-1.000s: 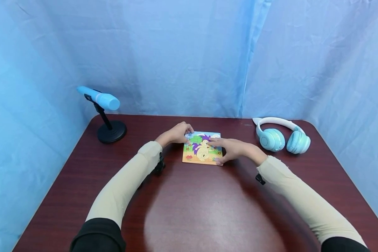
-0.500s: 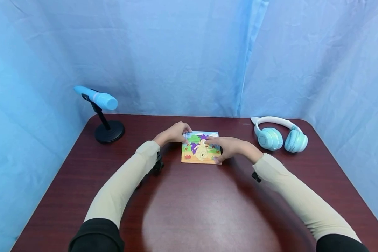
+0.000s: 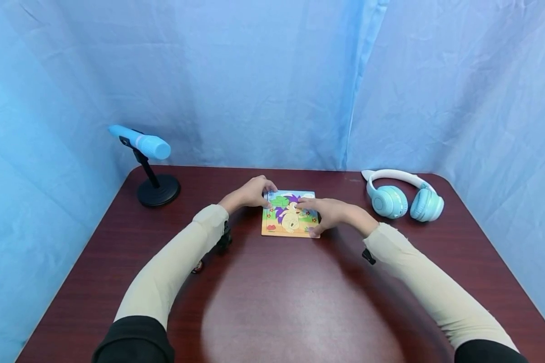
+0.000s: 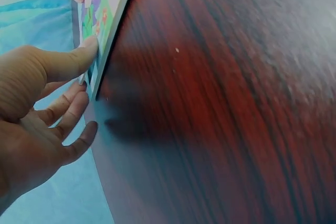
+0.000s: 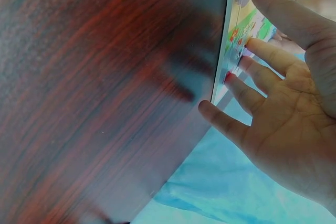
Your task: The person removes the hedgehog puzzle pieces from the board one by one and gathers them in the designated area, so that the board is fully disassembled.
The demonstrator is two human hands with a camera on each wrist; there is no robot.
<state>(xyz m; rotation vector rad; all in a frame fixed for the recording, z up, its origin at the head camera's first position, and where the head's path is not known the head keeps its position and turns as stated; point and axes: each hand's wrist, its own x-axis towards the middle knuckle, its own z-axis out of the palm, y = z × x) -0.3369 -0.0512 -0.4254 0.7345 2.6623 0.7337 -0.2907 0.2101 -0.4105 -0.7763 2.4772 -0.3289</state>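
Note:
A flat square jigsaw puzzle board point(image 3: 290, 229) lies on the table, printed with a cream cartoon animal with purple spikes. At its far left corner is my left hand point(image 3: 253, 192). The left thumb point(image 4: 86, 53) rests on the board's face, while the other fingers lie loosely bent by its edge. My right hand point(image 3: 329, 213) spans the right side, with fingers spread and fairly straight. Its fingertips touch the picture, and the thumb sits at the near right corner. Parts of the board are hidden under both hands.
A blue microphone point(image 3: 152, 146) on a black stand point(image 3: 159, 190) is at the back left. Light-blue headphones point(image 3: 389, 201) lie at the back right. Beside the left forearm, a small dark round thing point(image 3: 198, 267) is partly hidden. Blue curtains point(image 3: 263, 85) surround the dark red table point(image 3: 272, 312).
Both hands stay at the board, which keeps its place. The left forearm has shifted slightly left, showing more of the small round thing beside it. The head view has shifted slightly.

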